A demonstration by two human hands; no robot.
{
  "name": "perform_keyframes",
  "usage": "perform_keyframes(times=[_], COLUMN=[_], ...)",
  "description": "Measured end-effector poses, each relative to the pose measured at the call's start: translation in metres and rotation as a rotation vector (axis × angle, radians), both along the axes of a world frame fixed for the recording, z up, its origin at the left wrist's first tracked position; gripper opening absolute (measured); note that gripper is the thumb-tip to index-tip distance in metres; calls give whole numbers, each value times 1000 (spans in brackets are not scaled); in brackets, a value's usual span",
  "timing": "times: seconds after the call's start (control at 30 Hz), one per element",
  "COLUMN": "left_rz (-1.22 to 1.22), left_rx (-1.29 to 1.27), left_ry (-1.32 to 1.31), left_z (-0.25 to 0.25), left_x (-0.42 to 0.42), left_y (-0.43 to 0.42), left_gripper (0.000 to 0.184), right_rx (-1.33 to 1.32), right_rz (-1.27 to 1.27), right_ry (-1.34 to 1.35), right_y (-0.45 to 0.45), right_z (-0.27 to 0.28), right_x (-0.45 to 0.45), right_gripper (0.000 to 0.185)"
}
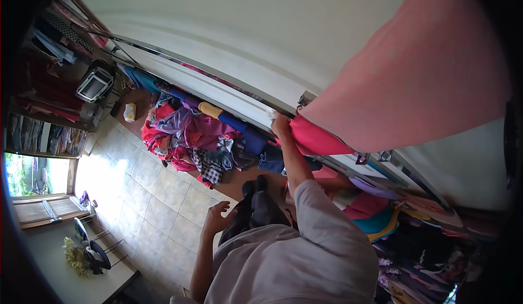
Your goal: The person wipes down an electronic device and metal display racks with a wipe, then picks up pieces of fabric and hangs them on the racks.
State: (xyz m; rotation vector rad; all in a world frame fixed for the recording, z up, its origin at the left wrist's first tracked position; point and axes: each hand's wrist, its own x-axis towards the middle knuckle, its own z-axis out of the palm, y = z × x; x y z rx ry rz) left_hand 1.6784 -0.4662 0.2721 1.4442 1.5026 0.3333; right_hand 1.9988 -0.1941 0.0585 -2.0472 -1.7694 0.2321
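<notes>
A large, smooth pale-pink cloth (408,81) overlaps the near edge of a long white surface (218,26), bright pink underneath. At its left corner the right hand's (281,127) fingers bend by a small white scrap (271,114); I cannot tell whether they grasp either. The left hand (218,217), empty, curls loosely. A wooden shelf (41,153) contains tightly packed garments (68,142).

We see smooth, matt pink cloth (408,81), a glossy metal rail (180,60) and rumpled, matt fabric garments (188,127) heaped to the edge of a smooth brown surface (235,186); beyond that edge, the floor tiles (154,217) look hard and glossy.
</notes>
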Motion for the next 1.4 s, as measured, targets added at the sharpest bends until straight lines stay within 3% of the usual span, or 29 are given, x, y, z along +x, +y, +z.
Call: perform_keyframes(times=[0.03,0.07,0.1,0.17,0.23,0.3,0.37,0.43,0.47,0.57,0.63,0.7,0.77,0.8,0.9,0.93,1.03,1.07,1.2,1.4], left_rz=[1,2,2,2,0,-7,-18,-1,13,-32,-88,-177,-182,-222,-298,-350,-466,-491,-444,-502], left_rx=[11,25,29,41,67,95,131,134,130,157,189,221,218,219,121,126,117,111,76,53], left_ry=[1,0,2,6,8,8,6,-76,-129,-165,-194,-143,-217,-276,-225,-212,-210,-222,-298,-196], left_z=[-3,-6,-4,2,4,5,7,10,11,-1,-11,8,7,0,20,14,12,12,7,12], left_x=[-1,-2,-2,-1,-3,-5,-5,-2,-1,5,11,23,31,35,39,37,20,11,-33,-76], left_y=[0,0,1,3,7,8,12,21,26,44,57,74,81,85,90,94,103,107,130,164], left_gripper=[48,47,47,46,45,43,39,40,41,41,40,41,43,44,41,40,40,40,42,40], right_rx=[101,201,65,176,13,218,-10,78,-24,169,505,702,780,755,380,425,319,432,224,296], right_rz=[11,135,238,301,284,249,198,299,351,499,495,423,336,282,167,125,26,32,51,87], right_ry=[-10,163,183,214,286,305,516,646,733,557,388,327,73,-66,-173,-300,-305,-278,-209,-185], right_y=[-2,-9,-20,-47,-78,-123,-161,-179,-177,-151,-128,-110,-94,-86,-65,-57,-40,-26,22,56], right_z=[8,16,38,67,86,90,87,113,145,226,285,341,382,394,373,372,376,368,376,377], right_x=[-10,-17,-26,-46,-67,-89,-104,-108,-104,-90,-83,-77,-71,-71,-79,-81,-96,-101,-148,-184], right_gripper=[12,6,10,19,24,29,34,44,47,46,45,40,45,36,27,26,27,34,40,48])
